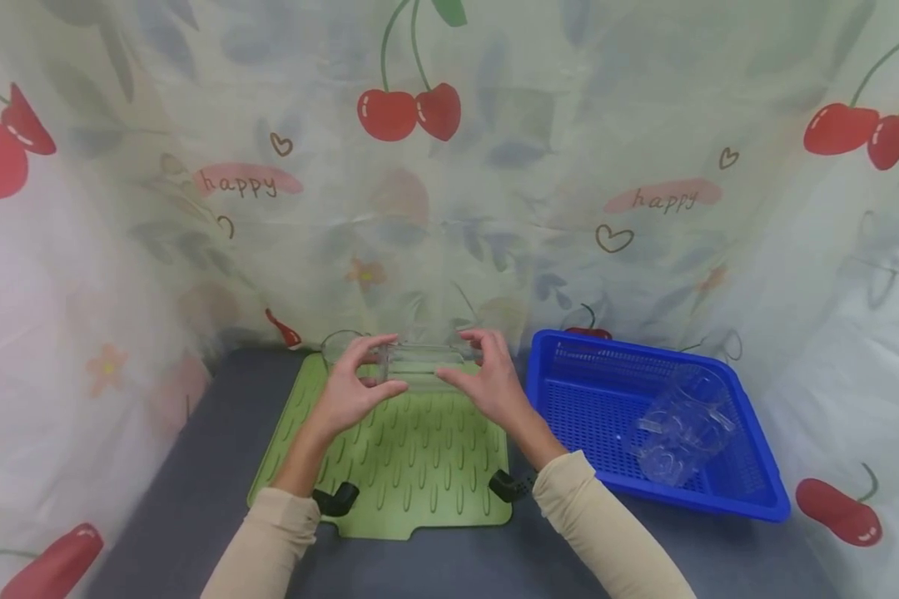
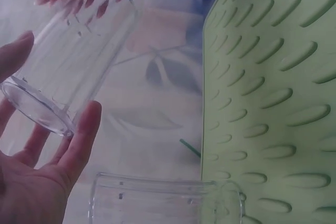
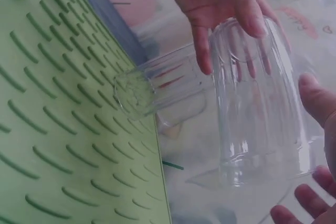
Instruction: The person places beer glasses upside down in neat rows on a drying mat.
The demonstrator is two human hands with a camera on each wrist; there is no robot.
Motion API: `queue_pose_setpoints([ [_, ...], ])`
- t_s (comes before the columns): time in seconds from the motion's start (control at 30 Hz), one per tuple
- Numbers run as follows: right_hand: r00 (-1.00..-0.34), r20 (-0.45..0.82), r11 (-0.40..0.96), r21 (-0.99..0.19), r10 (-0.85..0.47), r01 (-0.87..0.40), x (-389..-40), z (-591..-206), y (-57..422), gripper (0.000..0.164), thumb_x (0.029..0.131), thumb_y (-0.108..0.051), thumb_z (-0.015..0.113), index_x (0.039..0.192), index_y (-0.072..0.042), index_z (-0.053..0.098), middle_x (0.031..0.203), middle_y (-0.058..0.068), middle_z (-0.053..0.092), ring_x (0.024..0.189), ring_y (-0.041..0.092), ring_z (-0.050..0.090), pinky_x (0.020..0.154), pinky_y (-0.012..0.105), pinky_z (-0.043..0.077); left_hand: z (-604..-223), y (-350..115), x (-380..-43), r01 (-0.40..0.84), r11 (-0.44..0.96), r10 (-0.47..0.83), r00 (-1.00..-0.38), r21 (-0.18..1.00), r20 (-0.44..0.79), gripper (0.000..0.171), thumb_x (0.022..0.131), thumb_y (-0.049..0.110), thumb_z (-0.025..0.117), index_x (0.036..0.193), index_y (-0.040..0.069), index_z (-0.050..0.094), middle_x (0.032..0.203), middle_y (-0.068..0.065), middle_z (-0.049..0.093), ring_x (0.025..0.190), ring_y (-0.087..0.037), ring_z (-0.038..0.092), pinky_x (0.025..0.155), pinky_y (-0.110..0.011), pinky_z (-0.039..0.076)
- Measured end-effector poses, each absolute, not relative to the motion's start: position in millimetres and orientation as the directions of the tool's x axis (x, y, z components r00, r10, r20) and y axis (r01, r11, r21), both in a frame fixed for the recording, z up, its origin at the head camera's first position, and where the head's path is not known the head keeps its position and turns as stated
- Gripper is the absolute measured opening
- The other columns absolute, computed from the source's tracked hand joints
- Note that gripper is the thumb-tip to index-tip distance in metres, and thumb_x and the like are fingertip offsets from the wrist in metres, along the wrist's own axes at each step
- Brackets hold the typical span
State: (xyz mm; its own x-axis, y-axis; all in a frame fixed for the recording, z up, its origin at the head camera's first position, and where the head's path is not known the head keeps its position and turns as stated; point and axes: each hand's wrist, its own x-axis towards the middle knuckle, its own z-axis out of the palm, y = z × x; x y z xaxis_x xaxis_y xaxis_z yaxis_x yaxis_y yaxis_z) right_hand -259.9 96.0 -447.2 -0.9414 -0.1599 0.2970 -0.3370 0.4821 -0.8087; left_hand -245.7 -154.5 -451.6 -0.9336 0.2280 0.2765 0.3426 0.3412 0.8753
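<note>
Holding clear glass (image 1: pixel 419 366) sideways between left hand (image 1: pixel 352 391) and right hand (image 1: pixel 490 378), fingers curled round ends, above green ribbed mat (image 1: pixel 412 466). Grey tabletop (image 1: pixel 195 491); blue basket (image 1: pixel 764 491) right, glass mugs (image 1: pixel 682 424) inside; cherry-print curtain (image 1: pixel 449 166) behind.

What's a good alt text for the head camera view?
Two hands, left hand and right hand, hold a clear glass sideways above a green ridged mat. Beside it, a blue basket holds clear mugs.

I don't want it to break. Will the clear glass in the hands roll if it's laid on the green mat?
Probably a little: the glass looks round and smooth, though the mat's ridges may stop it. It seems hard and likely breakable. Both hands grip it by the ends.
</note>
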Motion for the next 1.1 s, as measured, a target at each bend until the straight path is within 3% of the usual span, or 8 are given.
queue_pose_setpoints([
  [0.2, -0.852, 0.46, 0.628, -0.593, -0.249, -0.504, -254, -443, 97, 0.072, 0.079, -0.039, 0.089, 0.136, -0.011, 0.056, 0.135, 0.011, 0.05, 0.126, 0.031, 0.05, 0.106, 0.05, 0.048, -451, -155, -249, 0.349, 0.41, 0.209, -0.935, 0.843, 0.286, 0.068, 0.086, 0.033, 0.083, 0.146, 0.035, 0.052, 0.144, -0.007, 0.047, 0.126, -0.034, 0.055, 0.088, -0.048, 0.059],
  [0.3, -0.832, 0.474, 0.667, -0.524, -0.289, -0.53, -252, -441, 94, 0.077, 0.074, -0.042, 0.091, 0.137, -0.012, 0.056, 0.135, 0.01, 0.052, 0.125, 0.03, 0.049, 0.103, 0.05, 0.05, -451, -156, -249, 0.358, 0.433, 0.206, -0.933, 0.828, 0.295, 0.068, 0.085, 0.037, 0.084, 0.145, 0.037, 0.053, 0.142, -0.005, 0.048, 0.121, -0.031, 0.056, 0.085, -0.041, 0.059],
  [0.4, -0.829, 0.451, 0.704, -0.467, -0.331, -0.535, -251, -440, 89, 0.082, 0.072, -0.046, 0.091, 0.139, -0.016, 0.056, 0.14, 0.008, 0.051, 0.127, 0.031, 0.047, 0.103, 0.05, 0.051, -450, -155, -249, 0.357, 0.45, 0.204, -0.933, 0.819, 0.295, 0.068, 0.085, 0.038, 0.084, 0.146, 0.037, 0.053, 0.142, -0.006, 0.048, 0.119, -0.032, 0.056, 0.085, -0.042, 0.059],
  [0.73, -0.859, 0.36, 0.755, -0.426, -0.364, -0.499, -247, -444, 72, 0.089, 0.074, -0.047, 0.091, 0.149, -0.022, 0.049, 0.146, 0.007, 0.049, 0.131, 0.029, 0.044, 0.105, 0.048, 0.05, -447, -155, -247, 0.333, 0.472, 0.199, -0.942, 0.816, 0.269, 0.066, 0.087, 0.044, 0.081, 0.146, 0.04, 0.051, 0.14, -0.005, 0.051, 0.118, -0.033, 0.058, 0.082, -0.044, 0.06],
  [1.0, -0.87, 0.329, 0.803, -0.359, -0.368, -0.476, -249, -449, 65, 0.09, 0.077, -0.044, 0.09, 0.151, -0.019, 0.046, 0.142, 0.008, 0.055, 0.126, 0.031, 0.046, 0.103, 0.047, 0.048, -443, -154, -244, 0.333, 0.492, 0.204, -0.942, 0.804, 0.265, 0.067, 0.087, 0.049, 0.079, 0.148, 0.04, 0.05, 0.136, -0.004, 0.054, 0.116, -0.034, 0.06, 0.078, -0.043, 0.06],
  [1.1, -0.867, 0.344, 0.782, -0.394, -0.36, -0.482, -250, -450, 66, 0.089, 0.074, -0.04, 0.092, 0.149, -0.017, 0.049, 0.138, 0.008, 0.059, 0.124, 0.03, 0.048, 0.102, 0.046, 0.047, -442, -154, -244, 0.338, 0.493, 0.221, -0.94, 0.802, 0.26, 0.07, 0.088, 0.049, 0.078, 0.15, 0.035, 0.048, 0.136, -0.005, 0.053, 0.12, -0.032, 0.058, 0.087, -0.046, 0.059],
])
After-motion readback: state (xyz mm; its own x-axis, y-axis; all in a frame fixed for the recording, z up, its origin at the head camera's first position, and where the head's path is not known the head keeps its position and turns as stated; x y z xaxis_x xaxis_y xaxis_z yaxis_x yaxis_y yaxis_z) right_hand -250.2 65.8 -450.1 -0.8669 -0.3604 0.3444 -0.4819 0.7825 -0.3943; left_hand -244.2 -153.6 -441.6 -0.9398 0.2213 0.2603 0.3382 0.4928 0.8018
